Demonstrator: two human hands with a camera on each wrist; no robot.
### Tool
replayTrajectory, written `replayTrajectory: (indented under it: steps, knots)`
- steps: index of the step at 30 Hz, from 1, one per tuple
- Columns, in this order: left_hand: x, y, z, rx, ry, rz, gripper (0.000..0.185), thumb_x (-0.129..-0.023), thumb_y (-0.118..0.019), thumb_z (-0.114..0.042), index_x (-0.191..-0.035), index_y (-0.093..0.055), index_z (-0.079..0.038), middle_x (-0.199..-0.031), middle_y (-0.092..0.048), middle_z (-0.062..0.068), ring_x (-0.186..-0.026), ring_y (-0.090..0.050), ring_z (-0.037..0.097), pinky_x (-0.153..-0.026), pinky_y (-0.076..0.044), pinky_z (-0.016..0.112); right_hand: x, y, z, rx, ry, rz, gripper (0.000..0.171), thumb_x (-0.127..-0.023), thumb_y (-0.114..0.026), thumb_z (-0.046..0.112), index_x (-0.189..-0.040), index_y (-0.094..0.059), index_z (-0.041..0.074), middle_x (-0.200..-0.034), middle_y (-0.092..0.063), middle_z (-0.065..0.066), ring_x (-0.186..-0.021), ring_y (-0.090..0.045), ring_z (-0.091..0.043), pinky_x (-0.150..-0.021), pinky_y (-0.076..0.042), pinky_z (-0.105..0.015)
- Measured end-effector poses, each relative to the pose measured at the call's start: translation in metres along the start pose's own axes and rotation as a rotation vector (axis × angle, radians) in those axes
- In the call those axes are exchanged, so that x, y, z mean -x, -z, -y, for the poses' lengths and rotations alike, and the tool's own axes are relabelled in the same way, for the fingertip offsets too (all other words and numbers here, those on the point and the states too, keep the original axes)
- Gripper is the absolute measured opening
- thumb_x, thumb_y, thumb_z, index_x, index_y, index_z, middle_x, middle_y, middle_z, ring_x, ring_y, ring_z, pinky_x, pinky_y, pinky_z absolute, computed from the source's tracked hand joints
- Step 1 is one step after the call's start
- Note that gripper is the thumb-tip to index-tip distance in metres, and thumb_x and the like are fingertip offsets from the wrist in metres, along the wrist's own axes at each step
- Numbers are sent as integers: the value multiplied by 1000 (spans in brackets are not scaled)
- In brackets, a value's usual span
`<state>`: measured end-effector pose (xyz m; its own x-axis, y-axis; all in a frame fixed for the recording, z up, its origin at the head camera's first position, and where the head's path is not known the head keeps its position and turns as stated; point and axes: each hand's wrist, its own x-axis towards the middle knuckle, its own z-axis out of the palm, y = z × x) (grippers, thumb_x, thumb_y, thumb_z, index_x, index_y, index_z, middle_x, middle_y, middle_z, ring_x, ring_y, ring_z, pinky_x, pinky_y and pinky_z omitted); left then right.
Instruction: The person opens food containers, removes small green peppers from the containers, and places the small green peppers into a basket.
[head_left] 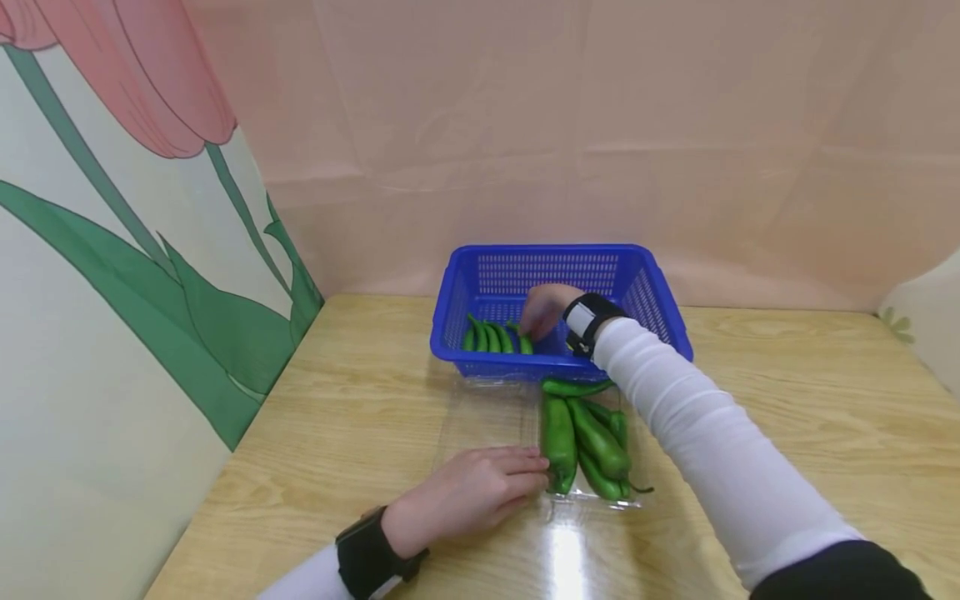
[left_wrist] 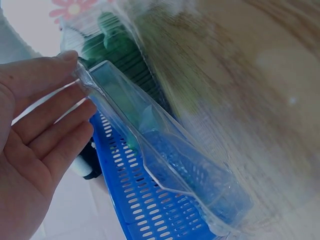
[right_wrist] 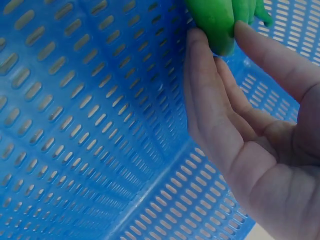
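Note:
In the head view my right hand (head_left: 546,308) reaches down into a blue perforated basket (head_left: 551,250). Its thumb and fingers pinch the end of a green pepper (right_wrist: 212,22), as the right wrist view shows. Several slim green peppers (head_left: 491,337) lie side by side at the basket's left. In front of the basket, a clear plastic clamshell box (head_left: 487,421) lies opened out. Larger green peppers (head_left: 592,433) fill its right half. My left hand (head_left: 483,487) is at the box's near side, and in the left wrist view its thumb and fingertips hold the clear rim (left_wrist: 120,117).
The wooden table (head_left: 360,400) extends to both sides of the box. A pinkish cloth backdrop (head_left: 600,150) hangs behind the basket. On the left stands a panel printed with a large tulip (head_left: 150,75). Black straps with small devices (head_left: 592,321) circle both wrists.

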<state>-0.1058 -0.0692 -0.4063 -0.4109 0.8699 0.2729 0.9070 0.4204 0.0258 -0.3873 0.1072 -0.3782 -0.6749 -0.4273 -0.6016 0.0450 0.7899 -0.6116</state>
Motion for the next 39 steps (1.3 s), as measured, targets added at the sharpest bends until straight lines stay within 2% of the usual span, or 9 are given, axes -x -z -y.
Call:
replayTrajectory:
  steps: [5,12,15,18,20,28,35,39]
  knots:
    - [0,1,0,4,4,2,29,-93,-59,-21,-121,-64,-15,-128,-62,-1,-125,-53,13,-111,-36,22,-2,0,-2,-4,16,31,30,-85,-63,3,-111,-60,-12,-105,-69,-20,-90,-69,-22,-87,-58,-33]
    - [1,0,0,0,-1,-2,28,-93,-59,-21,-121,-64,-15,-128,-62,0,-125,-53,14,-110,-37,22,-4,-1,-2,-66,-9,58,27,-85,-64,0,-108,-61,-13,-95,-70,-19,-81,-71,-23,-83,-59,-35]
    - [1,0,0,19,10,8,29,-94,-58,-22,-122,-63,-15,-128,-62,0,-125,-53,13,-111,-36,22,-6,-2,-2,-85,-15,65,31,-86,-62,-3,-114,-58,-14,-107,-65,-23,-82,-70,-24,-83,-60,-34]
    - [1,0,0,27,15,15,29,-94,-57,-22,-122,-63,-15,-128,-62,0,-125,-53,13,-111,-37,22,-7,-3,-2,-110,-10,61,40,-86,-60,-5,-124,-51,-14,-127,-54,-29,-87,-70,-26,-84,-59,-34]
    - [1,1,0,25,15,15,29,-94,-58,-22,-122,-63,-15,-128,-62,-1,-125,-53,13,-110,-37,22,-7,-3,-3,-120,-3,62,45,-86,-59,-7,-129,-46,-14,-135,-47,-30,-89,-70,-27,-85,-59,-34]
    - [1,0,1,11,8,10,29,-94,-58,-22,-121,-64,-16,-128,-62,-1,-125,-53,12,-110,-37,22,-8,-2,-3,-101,27,105,49,-86,-58,-7,-132,-41,-15,-136,-44,-33,-86,-70,-26,-85,-59,-35]
    - [0,0,1,10,10,-1,27,-94,-59,-22,-119,-65,-15,-127,-63,0,-124,-54,13,-110,-37,22,-9,-2,0,-111,0,128,47,-87,-57,-8,-131,-43,-14,-130,-49,-32,-83,-71,-25,-85,-59,-35]
    - [-1,0,1,7,3,-7,27,-94,-59,-22,-119,-65,-15,-126,-63,0,-124,-54,12,-110,-37,22,-6,-1,1,-100,1,133,50,-87,-56,-8,-134,-40,-13,-136,-44,-31,-86,-71,-26,-86,-58,-35]
